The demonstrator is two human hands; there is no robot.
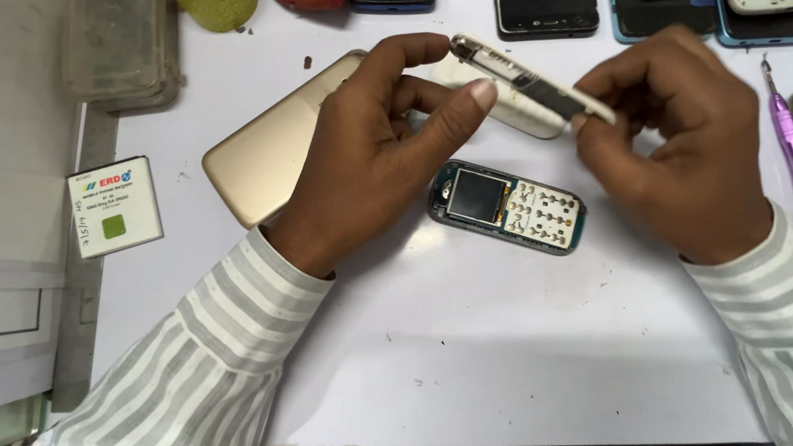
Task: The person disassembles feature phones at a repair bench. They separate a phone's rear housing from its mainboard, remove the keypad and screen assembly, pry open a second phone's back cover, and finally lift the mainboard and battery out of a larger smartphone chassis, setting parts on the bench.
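White phone casing (533, 81) is held edge-on above the table (500, 367), btwn both hands. Left hand (375, 150) is pinched on its left end w/ thumb and forefinger; right hand (688, 148) is closed on its right end. Bare phone board (505, 207) is lying just below; gold phone (269, 152) is partly covered by left hand.

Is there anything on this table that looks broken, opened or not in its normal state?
Yes. The small keypad phone lies on the white table without its front cover, its circuit board and bare key contacts exposed. Both hands, left hand and right hand, hold a white phone casing above it.
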